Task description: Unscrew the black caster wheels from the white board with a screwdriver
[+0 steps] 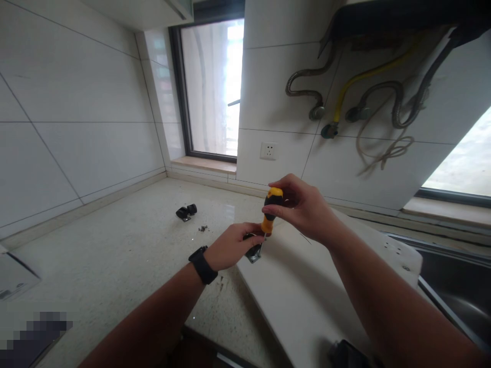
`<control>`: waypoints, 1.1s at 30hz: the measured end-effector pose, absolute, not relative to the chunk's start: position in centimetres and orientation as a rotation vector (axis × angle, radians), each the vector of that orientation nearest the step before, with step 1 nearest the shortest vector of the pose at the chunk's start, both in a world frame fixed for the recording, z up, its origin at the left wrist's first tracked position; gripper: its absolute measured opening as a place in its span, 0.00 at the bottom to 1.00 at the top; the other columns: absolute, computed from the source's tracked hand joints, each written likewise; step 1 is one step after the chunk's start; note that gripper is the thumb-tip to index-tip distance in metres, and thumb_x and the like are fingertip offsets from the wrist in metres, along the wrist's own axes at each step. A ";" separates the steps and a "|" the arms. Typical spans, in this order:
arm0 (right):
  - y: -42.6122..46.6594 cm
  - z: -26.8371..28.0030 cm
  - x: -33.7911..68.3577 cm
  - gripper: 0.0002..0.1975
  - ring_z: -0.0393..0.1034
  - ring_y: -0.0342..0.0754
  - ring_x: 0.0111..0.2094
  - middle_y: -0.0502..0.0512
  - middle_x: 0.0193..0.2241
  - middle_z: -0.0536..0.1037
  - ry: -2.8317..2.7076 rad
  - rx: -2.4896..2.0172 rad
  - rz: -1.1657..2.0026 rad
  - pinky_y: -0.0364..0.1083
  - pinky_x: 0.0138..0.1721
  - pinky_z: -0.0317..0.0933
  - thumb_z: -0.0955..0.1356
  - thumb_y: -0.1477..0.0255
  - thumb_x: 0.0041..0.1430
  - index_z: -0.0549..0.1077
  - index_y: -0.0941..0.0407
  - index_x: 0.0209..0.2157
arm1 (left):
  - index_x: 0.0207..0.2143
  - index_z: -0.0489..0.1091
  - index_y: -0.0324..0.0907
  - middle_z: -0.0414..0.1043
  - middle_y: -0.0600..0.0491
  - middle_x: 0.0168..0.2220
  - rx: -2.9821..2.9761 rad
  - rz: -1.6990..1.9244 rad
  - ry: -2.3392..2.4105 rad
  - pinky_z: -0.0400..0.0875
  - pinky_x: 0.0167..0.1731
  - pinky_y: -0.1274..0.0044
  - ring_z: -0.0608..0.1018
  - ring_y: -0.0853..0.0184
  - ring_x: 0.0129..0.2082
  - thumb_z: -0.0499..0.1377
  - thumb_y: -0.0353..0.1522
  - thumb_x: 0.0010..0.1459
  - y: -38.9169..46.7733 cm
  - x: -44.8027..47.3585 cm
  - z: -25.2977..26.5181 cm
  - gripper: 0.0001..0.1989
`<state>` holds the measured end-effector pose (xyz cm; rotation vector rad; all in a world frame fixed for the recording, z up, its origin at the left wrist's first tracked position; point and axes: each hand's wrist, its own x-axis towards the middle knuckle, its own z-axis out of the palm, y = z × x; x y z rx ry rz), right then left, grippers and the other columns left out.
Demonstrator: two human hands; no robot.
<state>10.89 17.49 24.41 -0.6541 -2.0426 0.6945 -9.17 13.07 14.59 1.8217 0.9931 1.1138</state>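
Observation:
My right hand point(301, 204) grips the handle of a yellow and black screwdriver point(273, 207), which stands nearly upright with its shaft pointing down. The tip meets a metal plate under a black caster wheel point(252, 248) at the corner of a white board point(299, 278). My left hand point(233, 245), with a black watch on the wrist, is closed on that caster, fingers beside the screwdriver shaft. Part of the caster is hidden behind the fingers. On the countertop to the left lie a pair of black casters point(186, 212) and several small screws point(203, 228).
The white board lies across the speckled countertop point(134, 255), reaching toward a steel sink point(456, 291) on the right. Another dark caster point(347, 353) shows at the bottom edge. A white box point(15, 276) stands at the left. Hoses point(307, 93) and a socket point(269, 151) are on the wall.

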 end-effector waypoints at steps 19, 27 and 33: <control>17.6 22.6 9.1 0.21 0.75 0.49 0.42 0.56 0.47 0.77 -2.176 -0.518 0.681 0.50 0.41 0.76 0.77 0.64 0.58 0.77 0.49 0.52 | 0.39 0.84 0.40 0.85 0.48 0.37 1.722 1.056 1.131 0.75 0.45 0.71 0.83 0.60 0.39 0.70 0.40 0.57 13.5 -9.9 13.0 0.13; 17.8 21.3 8.9 0.27 0.77 0.46 0.33 0.52 0.40 0.78 -2.202 -0.562 0.626 0.49 0.37 0.76 0.80 0.64 0.53 0.74 0.51 0.52 | 0.38 0.84 0.40 0.84 0.49 0.37 1.804 1.033 1.113 0.76 0.46 0.71 0.83 0.60 0.40 0.71 0.38 0.56 14.4 -10.9 11.1 0.11; 17.4 20.0 8.1 0.23 0.78 0.47 0.32 0.52 0.36 0.80 -2.145 -0.501 0.648 0.49 0.36 0.76 0.81 0.63 0.51 0.73 0.53 0.45 | 0.39 0.83 0.40 0.84 0.48 0.38 1.776 1.079 0.975 0.78 0.46 0.70 0.84 0.61 0.41 0.69 0.35 0.57 15.0 -11.6 9.5 0.08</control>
